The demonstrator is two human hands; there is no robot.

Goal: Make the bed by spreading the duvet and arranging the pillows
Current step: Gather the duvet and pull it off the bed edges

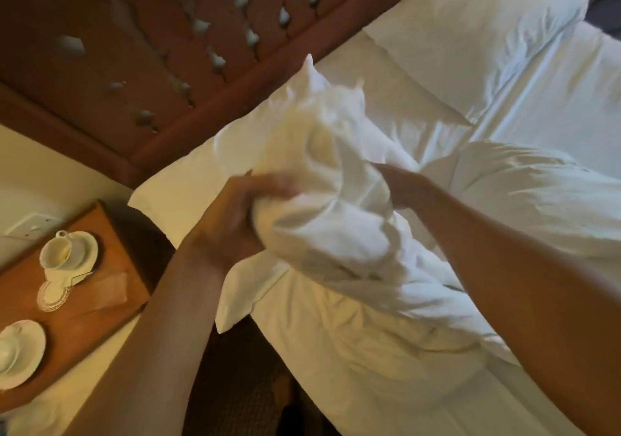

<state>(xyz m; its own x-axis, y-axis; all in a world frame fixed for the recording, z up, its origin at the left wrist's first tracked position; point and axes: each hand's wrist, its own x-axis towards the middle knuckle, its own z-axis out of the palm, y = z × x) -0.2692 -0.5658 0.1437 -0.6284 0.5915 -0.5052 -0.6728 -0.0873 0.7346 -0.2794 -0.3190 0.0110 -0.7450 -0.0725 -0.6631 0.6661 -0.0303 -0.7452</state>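
A crumpled white pillow (322,173) is held up over the head end of the bed. My left hand (242,210) grips its near end from the left, fingers curled into the fabric. My right hand (403,183) holds its right side, partly hidden behind the folds. Beneath it a flat white pillow (188,183) lies against the headboard. A second white pillow (477,32) lies further along the bed. The bunched white duvet (524,200) sits to the right, under my right forearm.
A carved wooden headboard (141,49) runs along the top. A wooden bedside table (84,301) at the left carries a white cup on a saucer (65,250), a doily and another cup and saucer (16,351). Dark floor shows between table and bed.
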